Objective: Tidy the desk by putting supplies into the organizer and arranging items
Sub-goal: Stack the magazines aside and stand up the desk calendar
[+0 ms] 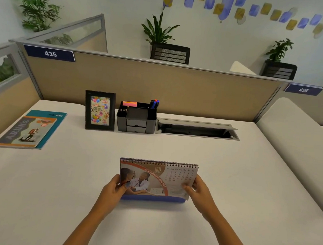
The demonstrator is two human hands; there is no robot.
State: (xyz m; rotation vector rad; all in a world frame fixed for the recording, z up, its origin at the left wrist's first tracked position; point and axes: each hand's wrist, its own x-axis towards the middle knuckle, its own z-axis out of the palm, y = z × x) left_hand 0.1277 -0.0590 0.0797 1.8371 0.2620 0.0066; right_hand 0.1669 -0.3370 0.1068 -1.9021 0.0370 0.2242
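- Landmark: the dark grey plastic desk organizer (136,119) with small front drawers stands at the back of the white desk (247,183), against the tan fabric partition (177,85).
- Done, by appearance: blue and red markers (154,103), pink sticky notes (129,103) and pencils (124,109) sit in its top compartments. No loose supplies show on the surface.
- Arranged: the black-framed birthday picture (100,110) stands upright just left of the organizer; two glossy notebooks (30,131), stacked, lie flat far left of it.
- Outstanding: the spiral-bound card desk calendar (157,180) with blue base, well in front of the organizer, is not yet placed.
- Left hand (115,190) clasps the calendar's left edge; right hand (199,190) pinches its right edge, fingers curled.
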